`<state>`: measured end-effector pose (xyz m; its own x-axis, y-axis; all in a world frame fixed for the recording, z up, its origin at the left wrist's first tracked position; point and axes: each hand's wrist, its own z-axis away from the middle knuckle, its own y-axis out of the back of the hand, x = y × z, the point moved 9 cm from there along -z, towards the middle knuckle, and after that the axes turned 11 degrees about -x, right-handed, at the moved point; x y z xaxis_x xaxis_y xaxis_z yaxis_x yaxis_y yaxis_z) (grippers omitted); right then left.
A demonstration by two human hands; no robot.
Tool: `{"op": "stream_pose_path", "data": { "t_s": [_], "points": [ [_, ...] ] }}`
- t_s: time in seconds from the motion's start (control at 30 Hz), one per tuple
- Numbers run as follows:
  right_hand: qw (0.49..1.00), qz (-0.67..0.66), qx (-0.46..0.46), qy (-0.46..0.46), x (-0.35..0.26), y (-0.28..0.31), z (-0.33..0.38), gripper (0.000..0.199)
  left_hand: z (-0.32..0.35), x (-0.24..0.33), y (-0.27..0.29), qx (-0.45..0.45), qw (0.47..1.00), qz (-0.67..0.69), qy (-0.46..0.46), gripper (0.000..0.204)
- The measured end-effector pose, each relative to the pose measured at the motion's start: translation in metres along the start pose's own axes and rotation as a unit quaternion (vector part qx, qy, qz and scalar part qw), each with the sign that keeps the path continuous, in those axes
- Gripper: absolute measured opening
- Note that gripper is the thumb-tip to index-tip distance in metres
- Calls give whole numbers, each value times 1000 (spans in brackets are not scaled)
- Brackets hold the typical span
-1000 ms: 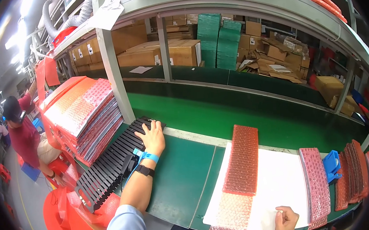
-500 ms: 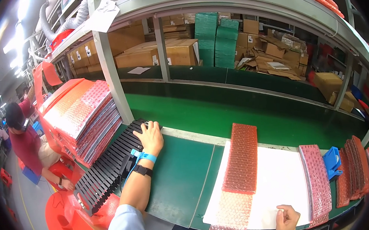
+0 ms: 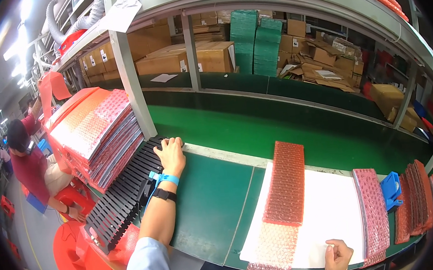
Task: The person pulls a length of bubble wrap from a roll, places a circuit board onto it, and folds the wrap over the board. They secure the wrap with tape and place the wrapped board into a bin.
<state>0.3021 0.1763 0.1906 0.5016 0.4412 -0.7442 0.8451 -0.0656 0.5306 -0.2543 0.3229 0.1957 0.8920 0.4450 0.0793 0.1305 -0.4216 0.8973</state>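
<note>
My left hand (image 3: 172, 155) has its fingers curled over the far end of a black slotted rack (image 3: 125, 199), which lies slanted along the bench's left side. A blue strap and a black band circle that wrist. My right hand (image 3: 338, 258) is closed in a loose curl near the front edge, over a large white sheet (image 3: 327, 212). No object shows in its fingers. Across the sheet's left part lie a red bubble-wrap pouch (image 3: 284, 185) and a paler bubble-wrap piece (image 3: 274, 249). A stack of pink bubble-wrap pouches (image 3: 371, 209) is right of the sheet.
A tall pile of bubble-wrapped packs (image 3: 96, 133) stands beyond the rack. A blue holder (image 3: 391, 190) and red pouches (image 3: 414, 199) stand far right. The green bench top (image 3: 207, 211) meets a metal frame post (image 3: 132, 80). A person (image 3: 30, 163) is at left near a red stool (image 3: 74, 255).
My left hand and the black rack have shifted slightly left together. My right hand stays over the sheet. The view has tilted a little.
</note>
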Motion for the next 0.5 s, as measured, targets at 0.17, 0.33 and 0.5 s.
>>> {"op": "stream_pose_path", "data": {
  "t_s": [0.17,0.33,0.5],
  "points": [
    [1000,7,-3,-17,7,3,3,13,0,5,7,27,999,20,-14,16],
    [992,2,0,-124,22,0,0,15,9,53,73,172,970,135,-110,15],
    [997,30,4,-77,13,3,-8,15,27,122,205,300,861,299,-280,14]
  ]
}}
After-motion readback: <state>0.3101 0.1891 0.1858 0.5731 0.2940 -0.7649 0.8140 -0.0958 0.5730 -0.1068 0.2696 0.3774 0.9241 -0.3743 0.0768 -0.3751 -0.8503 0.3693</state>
